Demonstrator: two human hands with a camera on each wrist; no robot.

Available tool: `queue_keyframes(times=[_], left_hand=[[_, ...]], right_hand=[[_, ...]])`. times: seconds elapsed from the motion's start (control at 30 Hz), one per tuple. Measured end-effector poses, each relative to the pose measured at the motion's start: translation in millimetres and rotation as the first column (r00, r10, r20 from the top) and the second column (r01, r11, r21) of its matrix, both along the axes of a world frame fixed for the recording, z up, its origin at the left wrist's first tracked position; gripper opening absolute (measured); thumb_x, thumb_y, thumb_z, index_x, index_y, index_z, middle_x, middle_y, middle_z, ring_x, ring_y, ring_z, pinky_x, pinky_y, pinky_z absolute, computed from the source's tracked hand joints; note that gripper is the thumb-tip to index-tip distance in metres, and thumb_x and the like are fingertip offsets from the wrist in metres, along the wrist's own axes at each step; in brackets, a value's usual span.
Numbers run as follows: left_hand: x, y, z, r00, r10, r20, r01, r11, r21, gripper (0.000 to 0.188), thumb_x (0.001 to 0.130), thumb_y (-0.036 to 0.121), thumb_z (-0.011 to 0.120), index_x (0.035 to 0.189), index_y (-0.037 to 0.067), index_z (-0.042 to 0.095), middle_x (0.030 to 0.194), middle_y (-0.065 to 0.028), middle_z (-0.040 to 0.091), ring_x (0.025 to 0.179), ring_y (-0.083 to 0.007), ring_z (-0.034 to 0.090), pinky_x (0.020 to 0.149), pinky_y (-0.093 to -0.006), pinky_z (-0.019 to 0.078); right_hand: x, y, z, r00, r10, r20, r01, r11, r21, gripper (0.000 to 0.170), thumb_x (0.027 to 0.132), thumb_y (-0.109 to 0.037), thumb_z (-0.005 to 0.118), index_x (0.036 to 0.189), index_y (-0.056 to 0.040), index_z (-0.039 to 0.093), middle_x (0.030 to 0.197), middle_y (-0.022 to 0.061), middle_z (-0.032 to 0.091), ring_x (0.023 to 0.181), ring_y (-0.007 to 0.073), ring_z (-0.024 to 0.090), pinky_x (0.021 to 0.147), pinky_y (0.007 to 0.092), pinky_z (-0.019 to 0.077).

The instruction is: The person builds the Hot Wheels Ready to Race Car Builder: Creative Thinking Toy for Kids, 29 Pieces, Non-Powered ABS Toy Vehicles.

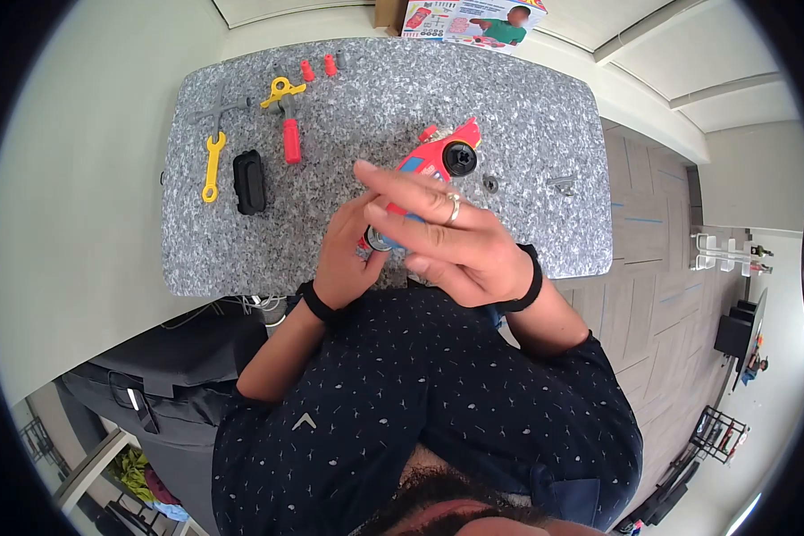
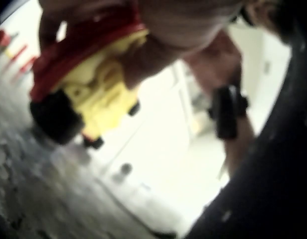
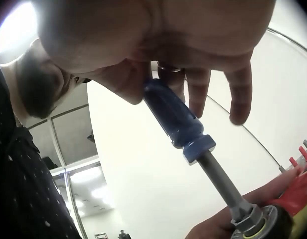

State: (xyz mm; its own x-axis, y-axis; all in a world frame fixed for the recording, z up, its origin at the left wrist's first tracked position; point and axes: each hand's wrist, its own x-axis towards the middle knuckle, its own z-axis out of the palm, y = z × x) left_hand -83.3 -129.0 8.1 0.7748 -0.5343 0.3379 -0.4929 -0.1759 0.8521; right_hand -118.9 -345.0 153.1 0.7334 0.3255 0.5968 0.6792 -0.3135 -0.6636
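Observation:
My left hand [image 1: 344, 255] grips a red toy car [image 1: 435, 154]. Its yellow underside [image 2: 101, 109] and a black wheel [image 2: 54, 117] show in the left wrist view. Between thumb and finger of my right hand [image 1: 473, 255] is the blue handle of a toy screwdriver [image 3: 173, 117], its other fingers held out fairly straight. The screwdriver's grey shaft slants down to the hub of a car wheel [image 3: 278, 224] in the right wrist view. From the head view, the right hand covers most of the screwdriver and the near part of the car.
On the speckled grey table [image 1: 375, 98] lie a yellow wrench [image 1: 213, 170], a grey cross-shaped tool [image 1: 216, 113], a black tray-like piece [image 1: 250, 181], a red-handled tool [image 1: 291, 140], a yellow piece [image 1: 281, 90], two red pegs and small grey parts [image 1: 563, 185]. A toy box [image 1: 473, 22] stands behind.

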Motion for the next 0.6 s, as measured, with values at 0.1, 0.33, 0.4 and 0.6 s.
queue_keyframes(times=[0.1,0.33,0.4,0.6], left_hand=[[7.0,-5.4,3.8,0.995,-0.016,0.095,0.015,1.000,0.018,0.077,0.084,0.004,0.080,0.159,0.008,0.062,0.158,-0.0175,0.066,0.143,-0.0441,0.062,0.122,-0.0547,0.0487],[4.6,-1.6,2.4,0.999,-0.037,0.021,0.036,0.999,0.042,0.075,0.086,0.006,0.081,0.159,0.008,0.062,0.159,-0.0170,0.067,0.145,-0.0422,0.062,0.123,-0.0540,0.0481],[5.1,-7.4,7.8,0.998,-0.021,0.053,0.022,1.000,-0.006,0.074,0.086,0.007,0.081,0.158,0.009,0.063,0.159,-0.0168,0.067,0.146,-0.0420,0.062,0.123,-0.0534,0.0479],[3.8,3.4,-4.6,0.998,-0.045,-0.052,0.049,0.996,0.075,0.072,0.087,0.007,0.082,0.156,0.007,0.063,0.160,-0.0165,0.067,0.146,-0.0418,0.062,0.123,-0.0520,0.0486]], right_hand=[[-4.4,-6.0,-9.2,0.998,0.056,-0.028,-0.056,0.998,0.018,0.044,0.098,-0.004,0.081,0.142,-0.0018,0.079,0.164,0.0295,0.062,0.124,0.0362,0.078,0.104,0.0445,0.0602],[-8.4,6.0,-9.1,1.000,0.009,-0.024,-0.006,0.995,0.104,0.043,0.098,-0.012,0.085,0.138,0.0012,0.080,0.160,0.0281,0.067,0.122,0.0330,0.079,0.104,0.0426,0.0597],[-11.6,-1.8,-12.7,0.999,0.019,-0.035,-0.018,0.999,0.031,0.044,0.099,-0.014,0.084,0.140,0.0008,0.079,0.162,0.0290,0.063,0.124,0.0347,0.078,0.107,0.0435,0.0582],[-10.3,0.8,-17.6,0.998,-0.058,0.039,0.059,0.998,-0.023,0.055,0.096,-0.017,0.083,0.149,-0.0048,0.075,0.171,0.0190,0.058,0.122,0.0334,0.071,0.106,0.0406,0.0565]])
